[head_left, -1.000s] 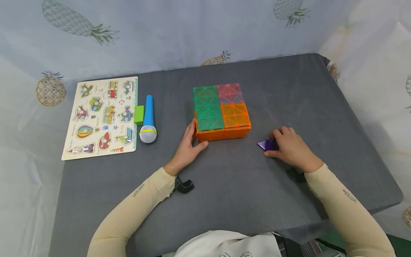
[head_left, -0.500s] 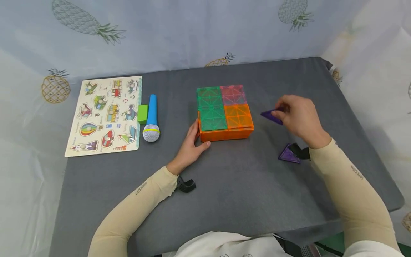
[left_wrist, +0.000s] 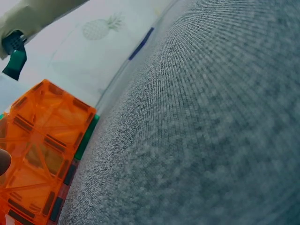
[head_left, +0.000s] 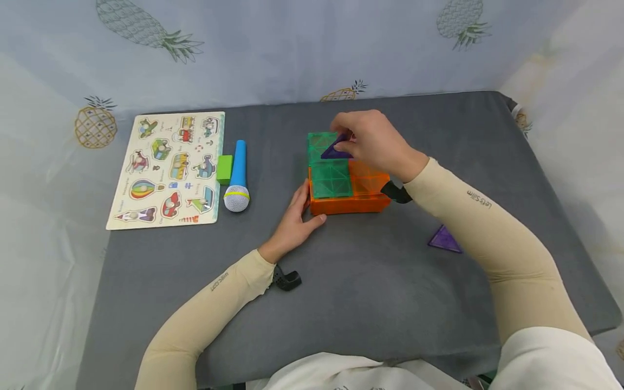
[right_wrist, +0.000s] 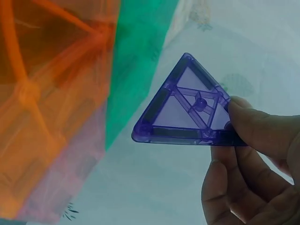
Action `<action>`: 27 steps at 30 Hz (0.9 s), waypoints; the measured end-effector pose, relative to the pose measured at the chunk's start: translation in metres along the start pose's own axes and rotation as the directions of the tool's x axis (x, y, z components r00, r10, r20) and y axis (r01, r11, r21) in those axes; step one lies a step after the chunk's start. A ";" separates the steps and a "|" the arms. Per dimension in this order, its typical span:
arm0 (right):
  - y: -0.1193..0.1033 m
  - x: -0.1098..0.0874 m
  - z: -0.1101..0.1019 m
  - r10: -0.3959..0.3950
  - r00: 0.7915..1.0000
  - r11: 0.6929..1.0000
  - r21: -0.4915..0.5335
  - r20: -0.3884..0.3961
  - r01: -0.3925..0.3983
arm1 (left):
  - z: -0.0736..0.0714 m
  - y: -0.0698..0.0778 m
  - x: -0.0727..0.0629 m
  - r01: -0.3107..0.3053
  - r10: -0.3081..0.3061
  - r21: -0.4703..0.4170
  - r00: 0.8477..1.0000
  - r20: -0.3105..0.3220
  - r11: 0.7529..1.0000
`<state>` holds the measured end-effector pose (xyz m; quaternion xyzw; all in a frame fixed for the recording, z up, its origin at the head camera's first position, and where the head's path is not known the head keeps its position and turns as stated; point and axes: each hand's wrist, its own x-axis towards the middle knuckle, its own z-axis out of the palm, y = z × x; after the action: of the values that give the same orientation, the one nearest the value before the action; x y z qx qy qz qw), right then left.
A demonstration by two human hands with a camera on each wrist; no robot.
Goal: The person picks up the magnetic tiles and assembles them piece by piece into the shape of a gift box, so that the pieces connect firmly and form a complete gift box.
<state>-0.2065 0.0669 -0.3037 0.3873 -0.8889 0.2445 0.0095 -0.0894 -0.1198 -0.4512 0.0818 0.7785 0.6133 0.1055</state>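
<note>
A box built of see-through magnetic tiles point(head_left: 332, 181), green and orange on top with orange sides, stands mid-table. My left hand point(head_left: 292, 223) rests against its left front corner, fingers along the side and thumb near the front. In the left wrist view the orange tile wall point(left_wrist: 44, 150) fills the lower left, with only a fingertip of that hand showing. Above the box top, my right hand point(head_left: 372, 142) pinches a purple triangular magnetic tile point(right_wrist: 199, 104) between thumb and fingers. The right hand hides the box's pink tile in the head view. Another purple triangular tile point(head_left: 445, 239) lies on the table.
A wooden peg puzzle board point(head_left: 166, 172) with vehicle pieces lies at the left. Beside it are a green block point(head_left: 225, 169) and a blue toy microphone point(head_left: 238, 176). A grey cloth covers the table point(head_left: 361, 303), and a pineapple-print curtain point(head_left: 273, 49) hangs behind.
My right hand has lifted one purple triangular tile off the table and carried it left over the box, leaving the other purple tile in view. The left hand stays at the box.
</note>
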 end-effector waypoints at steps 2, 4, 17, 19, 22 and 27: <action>0.000 0.002 0.004 -0.007 1.000 1.000 0.007 0.021 0.007 | 0.001 0.001 0.000 -0.002 0.002 0.002 1.000 -0.001 1.000; -0.001 0.004 0.007 -0.007 0.999 1.000 0.017 0.045 0.007 | 0.001 0.002 0.000 -0.003 0.003 0.002 1.000 -0.003 1.000; 0.005 -0.010 0.005 0.023 0.998 0.999 -0.027 0.065 -0.021 | 0.003 0.004 0.002 -0.009 0.009 0.005 1.000 0.003 1.000; 0.013 -0.024 -0.003 0.047 0.998 0.998 -0.050 0.031 -0.046 | 0.003 0.003 0.002 -0.009 0.009 0.003 1.000 0.003 1.000; 0.028 -0.059 -0.019 0.140 0.989 0.985 -0.104 0.052 -0.135 | 0.004 0.003 0.002 0.002 -0.002 -0.003 1.000 0.005 1.000; 0.059 -0.139 -0.031 0.392 0.865 0.911 -0.263 0.312 -0.318 | 0.002 0.001 -0.001 0.018 -0.018 -0.002 1.000 0.012 1.000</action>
<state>-0.1550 0.2101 -0.3299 0.2511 -0.9519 0.0756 -0.1584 -0.0880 -0.1177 -0.4511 0.0782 0.7780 0.6125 0.1159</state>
